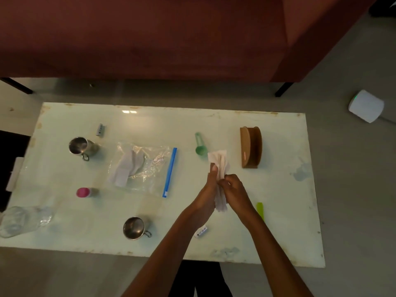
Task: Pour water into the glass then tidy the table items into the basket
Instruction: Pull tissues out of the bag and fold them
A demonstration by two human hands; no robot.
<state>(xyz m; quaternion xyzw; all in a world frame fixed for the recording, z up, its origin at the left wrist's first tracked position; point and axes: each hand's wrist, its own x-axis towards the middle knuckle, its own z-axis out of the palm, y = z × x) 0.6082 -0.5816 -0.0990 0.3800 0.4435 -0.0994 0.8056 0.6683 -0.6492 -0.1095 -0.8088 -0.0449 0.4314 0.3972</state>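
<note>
Holding a bunch of paper napkins [220, 168] tight, the left hand [206, 196] and right hand [234, 192] both wrap closed around it. I think they square it up so it fits the wooden holder [251, 147] standing just beside.

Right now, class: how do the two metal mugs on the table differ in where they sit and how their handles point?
The far metal mug stands at the table's left, beside the plastic bag; the near metal mug stands closer to the front edge, nearer the left hand. The far mug's handle points toward the camera; the near mug's points right. Both are upright, shiny steel.
</note>
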